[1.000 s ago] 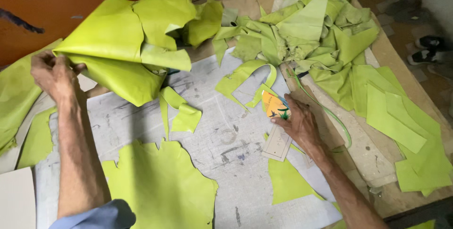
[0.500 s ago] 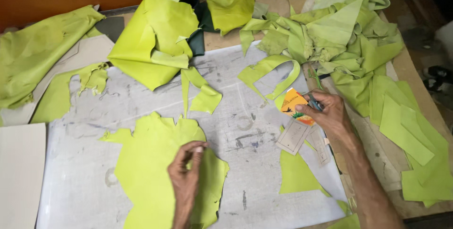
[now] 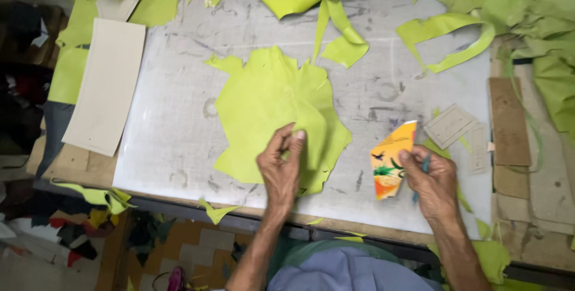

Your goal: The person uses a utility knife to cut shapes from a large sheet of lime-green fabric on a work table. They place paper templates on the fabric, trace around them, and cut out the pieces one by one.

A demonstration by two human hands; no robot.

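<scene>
A lime-green leather piece (image 3: 269, 111) with ragged edges lies flat on the white cutting board (image 3: 173, 123). My left hand (image 3: 281, 168) rests on its near edge, thumb and fingers pinching the leather. My right hand (image 3: 432, 184) sits to the right on the board and holds an orange and yellow printed card (image 3: 390, 160) together with a thin teal-handled tool (image 3: 421, 174) between the fingers.
Small beige card templates (image 3: 452, 124) lie beside my right hand, a brown strip (image 3: 509, 122) further right. Green offcuts and strips (image 3: 446, 27) pile at the top and right. A long cream card (image 3: 108, 84) lies at the left. The bench's near edge drops to a floor with scraps.
The view has swung down and closer. My left hand came off the far green pile and now pinches the flat leather piece's near edge. My right hand keeps the card and tool.
</scene>
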